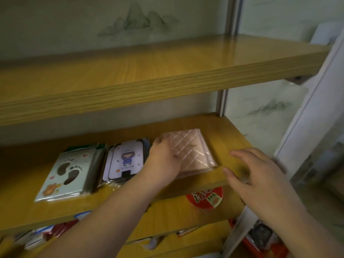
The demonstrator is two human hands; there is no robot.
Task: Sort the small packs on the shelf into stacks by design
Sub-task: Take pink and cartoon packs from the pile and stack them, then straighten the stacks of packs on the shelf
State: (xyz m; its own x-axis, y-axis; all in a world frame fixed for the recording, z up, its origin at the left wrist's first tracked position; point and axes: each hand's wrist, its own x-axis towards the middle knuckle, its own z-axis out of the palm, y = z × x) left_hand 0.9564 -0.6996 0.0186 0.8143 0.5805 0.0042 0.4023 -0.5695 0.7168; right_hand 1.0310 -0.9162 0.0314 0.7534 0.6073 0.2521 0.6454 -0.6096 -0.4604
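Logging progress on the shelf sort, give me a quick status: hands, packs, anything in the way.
Left hand flat on the pink quilted stack; right hand open, holding nothing. Footprint stack and cartoon-figure stack alongside. Nothing blocking.

A bare wooden upper shelf (167, 71) spans the frame's top; a red round lid (204, 199) and blurred packets (42, 233) sit lower down

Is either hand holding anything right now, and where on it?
The left hand rests on the pink quilted pack, covering its left edge; a true grip cannot be told. The right hand hovers open, holding nothing.
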